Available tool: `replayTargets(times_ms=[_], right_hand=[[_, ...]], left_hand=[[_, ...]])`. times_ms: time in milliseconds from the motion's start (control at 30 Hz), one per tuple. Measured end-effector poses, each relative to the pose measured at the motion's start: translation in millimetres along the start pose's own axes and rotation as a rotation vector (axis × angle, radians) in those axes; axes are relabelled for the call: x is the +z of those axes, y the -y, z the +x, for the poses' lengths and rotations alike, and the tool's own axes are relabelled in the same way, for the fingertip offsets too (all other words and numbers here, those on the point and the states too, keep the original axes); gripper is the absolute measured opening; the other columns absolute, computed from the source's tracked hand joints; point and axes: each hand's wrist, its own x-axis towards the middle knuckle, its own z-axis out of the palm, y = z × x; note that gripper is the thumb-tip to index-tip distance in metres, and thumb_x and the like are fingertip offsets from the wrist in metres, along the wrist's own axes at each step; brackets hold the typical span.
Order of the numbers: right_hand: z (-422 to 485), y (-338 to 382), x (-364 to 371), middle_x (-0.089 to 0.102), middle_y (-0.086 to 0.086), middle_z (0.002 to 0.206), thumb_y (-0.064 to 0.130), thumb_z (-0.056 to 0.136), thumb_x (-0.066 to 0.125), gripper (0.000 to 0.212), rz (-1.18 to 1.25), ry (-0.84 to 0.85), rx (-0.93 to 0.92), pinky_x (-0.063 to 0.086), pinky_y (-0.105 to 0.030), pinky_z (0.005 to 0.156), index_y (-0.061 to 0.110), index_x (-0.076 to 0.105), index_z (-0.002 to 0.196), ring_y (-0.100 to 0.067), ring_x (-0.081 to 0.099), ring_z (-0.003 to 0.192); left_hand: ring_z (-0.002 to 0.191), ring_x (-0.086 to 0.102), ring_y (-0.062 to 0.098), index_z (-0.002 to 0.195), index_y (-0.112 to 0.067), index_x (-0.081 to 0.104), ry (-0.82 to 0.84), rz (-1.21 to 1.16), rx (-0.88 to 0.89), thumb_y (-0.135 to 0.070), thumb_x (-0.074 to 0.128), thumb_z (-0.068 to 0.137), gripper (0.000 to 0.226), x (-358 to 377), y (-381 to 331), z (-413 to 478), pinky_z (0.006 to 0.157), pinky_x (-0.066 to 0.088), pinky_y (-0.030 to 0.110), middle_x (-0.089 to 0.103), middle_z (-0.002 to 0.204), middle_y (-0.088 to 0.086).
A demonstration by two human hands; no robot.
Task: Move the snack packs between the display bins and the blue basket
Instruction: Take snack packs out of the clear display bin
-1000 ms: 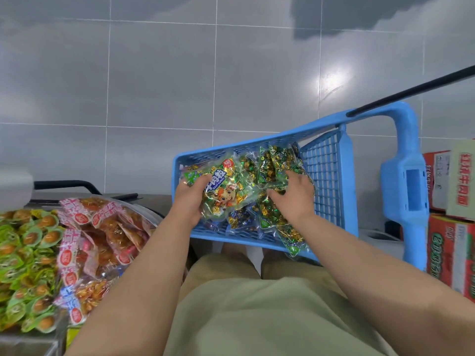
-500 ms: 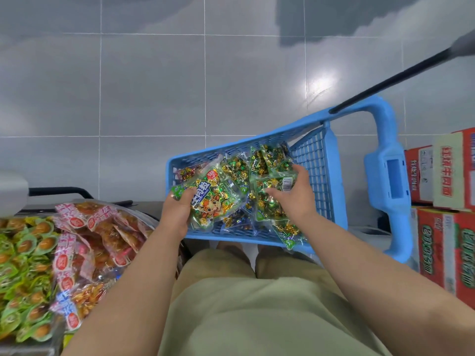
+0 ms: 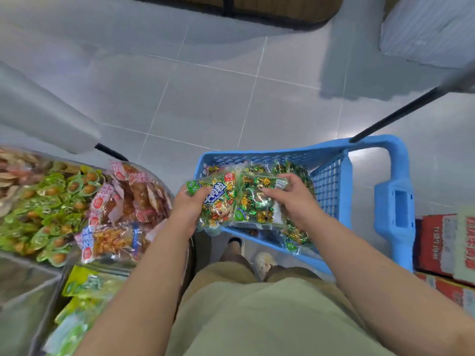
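Head view: left hand (image 3: 189, 209) and right hand (image 3: 295, 201) each clutch green snack packs (image 3: 231, 201) at frame centre, over blue basket (image 3: 331, 150) left rim; red packs heap (image 3: 123, 206) just left, open floor (image 3: 205, 98) above.

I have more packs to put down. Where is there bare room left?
Crowded: the green-wrapped snacks and red-labelled packs heap their bins, and the blue basket is full where the left hand and right hand grip green snack packs. Free: the grey compartment, between the green-wrapped snacks and the yellow packs, looks bare, though blurred.
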Motion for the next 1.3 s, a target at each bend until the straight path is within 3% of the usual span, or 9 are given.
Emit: replayTargets(times_ms=[167, 300, 467, 600, 767, 833, 933, 1100, 1300], right_hand=[[-26.8, 1.2, 28.9, 0.053, -0.007, 0.093, 0.014, 0.074, 0.078, 0.07, -0.219, 0.295, 0.007, 0.039, -0.023, 0.046, 0.026, 0.036, 0.129, -0.011, 0.048, 0.059], [-59.6, -3.6, 69.9, 0.057, -0.018, 0.102, 0.003, 0.079, 0.07, 0.056, -0.001, 0.447, 0.102, 0.048, -0.038, 0.082, 0.02, 0.04, 0.123, -0.022, 0.056, 0.083], [-100.7, -18.9, 128.9, 0.056, -0.021, 0.122, 0.01, 0.094, 0.047, 0.027, 0.252, 0.676, 0.359, 0.043, -0.05, 0.099, 0.002, 0.055, 0.118, -0.034, 0.053, 0.117], [-140.8, -39.4, 174.1, 0.072, -0.004, 0.097, 0.024, 0.093, 0.05, 0.024, 0.106, 0.791, 0.374, 0.057, -0.036, 0.066, 0.015, 0.063, 0.111, -0.021, 0.07, 0.086], [-191.6, -74.1, 236.4, 0.074, -0.001, 0.092, 0.029, 0.092, 0.053, 0.033, 0.108, 0.92, 0.357, 0.056, -0.053, 0.073, 0.021, 0.077, 0.071, -0.025, 0.071, 0.086], [-213.6, -90.5, 265.4, 0.069, -0.004, 0.112, 0.028, 0.094, 0.053, 0.024, 0.022, 0.984, 0.322, 0.048, -0.06, 0.087, 0.019, 0.075, 0.097, -0.028, 0.065, 0.104], [-252.4, -110.7, 312.7, 0.046, -0.007, 0.143, 0.025, 0.09, 0.062, 0.062, -0.109, 0.98, 0.152, 0.039, -0.053, 0.104, 0.026, 0.033, 0.144, -0.026, 0.049, 0.125], [-337.4, -151.7, 379.7, 0.058, 0.014, 0.121, 0.021, 0.085, 0.068, 0.04, -0.579, 1.207, -0.658, 0.046, -0.02, 0.092, 0.056, 0.056, 0.101, -0.009, 0.054, 0.114], [-380.0, -192.6, 430.4, 0.039, 0.031, 0.136, 0.047, 0.083, 0.055, 0.035, -0.794, 1.431, -0.932, 0.019, -0.009, 0.108, 0.058, 0.048, 0.115, 0.006, 0.031, 0.133]], left_hand=[[0.097, 0.06, 0.014, 0.127, -0.022, 0.05, -0.337, -0.126, 0.057, -0.028, 0.068, 0.086, 0.045, -38.3, 41.3, -67.9, 0.08, 0.05, 0.027, 0.057, 0.13, 0.005], [0.134, 0.039, 0.029, 0.153, -0.018, 0.013, -0.533, -0.305, -0.034, -0.034, 0.067, 0.086, 0.087, -79.2, 88.3, -117.9, 0.106, 0.035, 0.046, 0.028, 0.155, 0.008], [0.125, 0.045, 0.024, 0.152, -0.013, 0.016, -0.73, -0.511, -0.064, -0.041, 0.071, 0.081, 0.094, -129.2, 145.9, -190.1, 0.099, 0.042, 0.042, 0.033, 0.152, 0.008], [0.122, 0.053, 0.032, 0.14, -0.009, 0.036, -0.846, -0.629, -0.072, -0.044, 0.074, 0.075, 0.083, -161.6, 183.7, -243.6, 0.101, 0.044, 0.053, 0.05, 0.139, 0.014], [0.112, 0.057, 0.029, 0.138, -0.009, 0.043, -1.002, -0.7, -0.022, -0.039, 0.074, 0.075, 0.076, -210.0, 217.2, -306.0, 0.09, 0.05, 0.043, 0.054, 0.134, 0.018], [0.122, 0.052, 0.033, 0.14, -0.013, 0.041, -1.027, -0.724, 0.007, -0.041, 0.075, 0.073, 0.08, -235.6, 227.0, -328.9, 0.102, 0.044, 0.053, 0.052, 0.137, 0.014], [0.116, 0.056, 0.033, 0.128, -0.014, 0.05, -1.11, -0.736, 0.067, -0.038, 0.073, 0.078, 0.06, -284.2, 242.2, -357.2, 0.099, 0.046, 0.056, 0.056, 0.132, 0.011], [0.117, 0.057, 0.034, 0.135, -0.01, 0.044, -1.088, -0.783, 0.137, -0.036, 0.071, 0.081, 0.066, -368.9, 256.9, -389.6, 0.098, 0.046, 0.057, 0.056, 0.132, 0.013], [0.092, 0.059, 0.018, 0.105, -0.014, 0.053, -1.041, -0.768, 0.232, -0.028, 0.069, 0.086, 0.029, -440.8, 279.0, -403.3, 0.088, 0.047, 0.04, 0.062, 0.1, 0.0]])
